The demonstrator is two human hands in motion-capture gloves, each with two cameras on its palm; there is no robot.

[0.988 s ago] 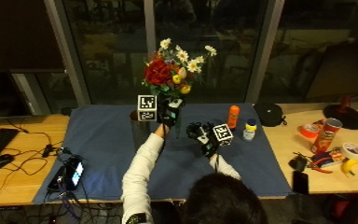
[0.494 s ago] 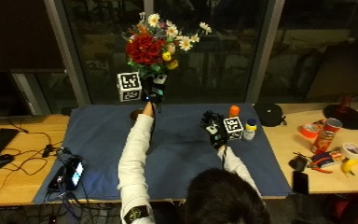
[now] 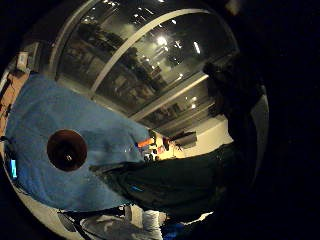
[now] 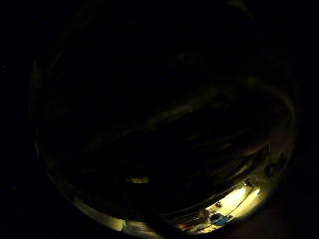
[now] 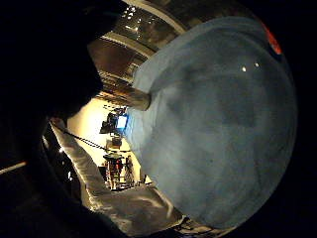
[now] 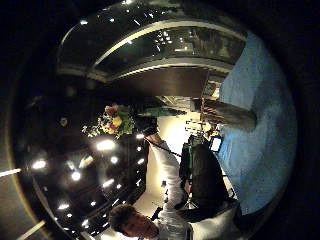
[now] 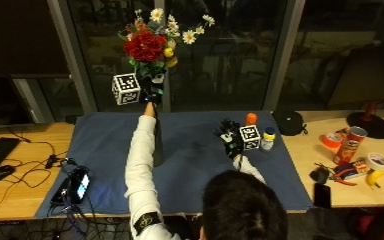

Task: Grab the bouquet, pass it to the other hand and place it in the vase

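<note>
Left hand (image 7: 151, 89) grips the bouquet (image 7: 153, 45) by its stems, raised at twelve o'clock. Right hand (image 7: 230, 138) hovers spread. Blooms look light, probably fragile; take the stems.

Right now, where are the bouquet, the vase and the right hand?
bouquet (image 7: 147, 47): outside view, on the red blooms.
vase (image 3: 66, 150): left little finger side palm view, on its open mouth.
right hand (image 7: 230, 137): outside view, on the glove's back.
</note>
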